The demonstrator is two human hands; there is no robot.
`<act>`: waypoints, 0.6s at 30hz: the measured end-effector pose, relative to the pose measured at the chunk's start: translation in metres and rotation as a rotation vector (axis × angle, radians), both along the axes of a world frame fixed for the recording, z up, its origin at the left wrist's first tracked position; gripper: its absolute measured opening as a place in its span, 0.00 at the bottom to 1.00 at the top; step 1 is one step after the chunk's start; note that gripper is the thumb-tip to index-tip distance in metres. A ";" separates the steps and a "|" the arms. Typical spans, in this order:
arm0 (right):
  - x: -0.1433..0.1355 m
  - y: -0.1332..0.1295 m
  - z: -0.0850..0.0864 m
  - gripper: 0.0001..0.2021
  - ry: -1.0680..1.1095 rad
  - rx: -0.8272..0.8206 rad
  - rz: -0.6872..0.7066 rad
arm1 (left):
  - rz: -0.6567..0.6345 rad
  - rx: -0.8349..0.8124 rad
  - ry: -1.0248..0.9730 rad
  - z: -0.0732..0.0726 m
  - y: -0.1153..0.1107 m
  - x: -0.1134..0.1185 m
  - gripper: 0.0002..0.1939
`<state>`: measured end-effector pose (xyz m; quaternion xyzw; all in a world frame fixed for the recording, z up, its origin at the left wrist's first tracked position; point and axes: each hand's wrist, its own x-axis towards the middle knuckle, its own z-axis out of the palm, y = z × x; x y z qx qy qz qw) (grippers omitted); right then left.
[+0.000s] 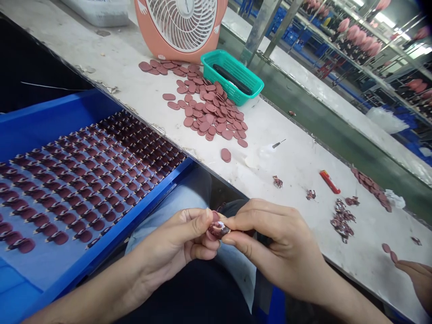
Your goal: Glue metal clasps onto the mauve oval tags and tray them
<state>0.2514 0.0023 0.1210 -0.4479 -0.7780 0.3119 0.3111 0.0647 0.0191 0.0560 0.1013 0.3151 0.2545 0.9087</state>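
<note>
Left hand [192, 231] and right hand [281, 240] met at the lower centre of the frame, both clamped on one small maroon piece [218, 230] between them. Higher up, oval discs [209, 108] lay heaped on the worktop [135, 87], just beside a green basket [238, 95]. At the left, a blue tray [60, 114] held rows of maroon-and-dark parts [61, 237].

The single head-worn view looks forward and down from close above the grip of the left hand [189, 234] and right hand [283, 238], tilted so the workbench [293, 157] slants past it, cropping the box fan [184, 27] beyond.
</note>
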 end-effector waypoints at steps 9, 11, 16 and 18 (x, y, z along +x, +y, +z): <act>-0.001 0.006 -0.003 0.02 0.025 -0.033 0.012 | 0.033 -0.034 0.052 0.001 0.002 0.002 0.17; 0.000 0.008 -0.004 0.03 0.033 -0.040 0.013 | 0.050 -0.030 0.056 0.001 0.003 0.001 0.18; -0.002 0.014 -0.015 0.05 0.012 0.058 -0.016 | 0.087 0.037 0.088 -0.007 0.007 -0.003 0.30; -0.006 0.016 -0.024 0.05 -0.063 0.196 -0.100 | 0.211 0.086 0.198 -0.010 0.007 -0.004 0.29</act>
